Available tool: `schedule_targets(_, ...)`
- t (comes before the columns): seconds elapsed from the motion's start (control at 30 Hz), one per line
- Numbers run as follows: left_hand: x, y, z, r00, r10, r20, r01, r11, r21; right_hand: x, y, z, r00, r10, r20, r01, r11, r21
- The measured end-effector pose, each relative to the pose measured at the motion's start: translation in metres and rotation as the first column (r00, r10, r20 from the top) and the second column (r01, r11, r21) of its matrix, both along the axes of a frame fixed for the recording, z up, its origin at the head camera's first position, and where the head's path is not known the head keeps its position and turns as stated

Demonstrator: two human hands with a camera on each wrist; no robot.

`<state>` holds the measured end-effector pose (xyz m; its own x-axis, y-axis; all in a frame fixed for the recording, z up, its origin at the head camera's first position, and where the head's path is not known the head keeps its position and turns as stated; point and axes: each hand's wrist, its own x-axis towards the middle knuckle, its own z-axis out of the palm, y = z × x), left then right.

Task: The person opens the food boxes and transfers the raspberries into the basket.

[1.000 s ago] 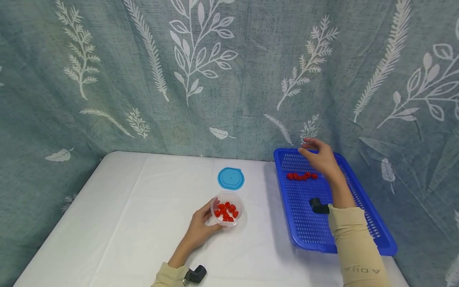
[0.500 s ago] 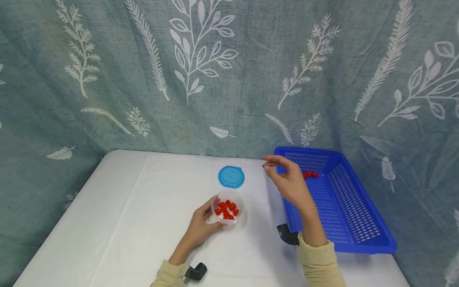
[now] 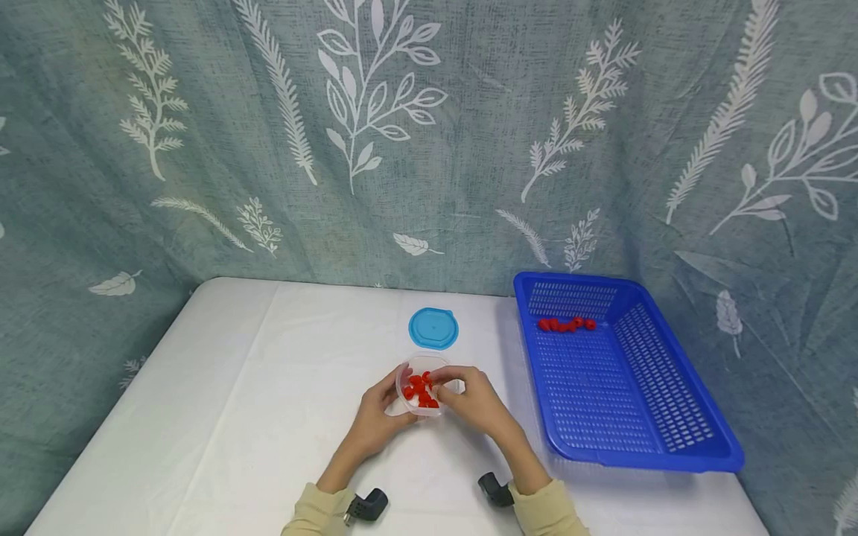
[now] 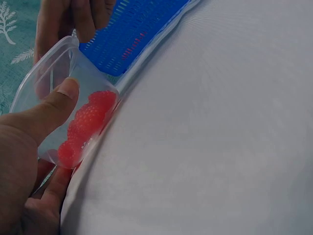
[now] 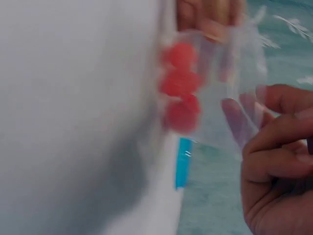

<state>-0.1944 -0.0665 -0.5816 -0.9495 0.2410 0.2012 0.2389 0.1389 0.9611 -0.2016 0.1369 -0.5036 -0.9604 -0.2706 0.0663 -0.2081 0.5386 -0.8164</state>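
One blue basket lay well to the right of both hands. The left hand gripped a clear cup between thumb and fingers; the right hand, over the basket's left edge half a second earlier, had bent fingers at the cup's mouth, whether pinching anything I couldn't tell. Between the hands, that round mouth faced up. Beyond them lay a blue lid. Red berries covered the cup's bottom.
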Motion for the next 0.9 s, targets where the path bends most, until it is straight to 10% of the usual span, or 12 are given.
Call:
schedule_targets(0.4,0.0,-0.002,-0.003,1.0,0.002,-0.007,-0.002,1.0,-0.005,-0.005,-0.017,-0.01,0.997,0.025,0.066,-0.04,0.969,0.243)
schedule_targets(0.9,0.001,0.0,-0.003,1.0,-0.013,-0.019,0.013,1.0,0.007,-0.009,-0.016,-0.008,0.987,0.051,0.15,-0.083,0.974,0.213)
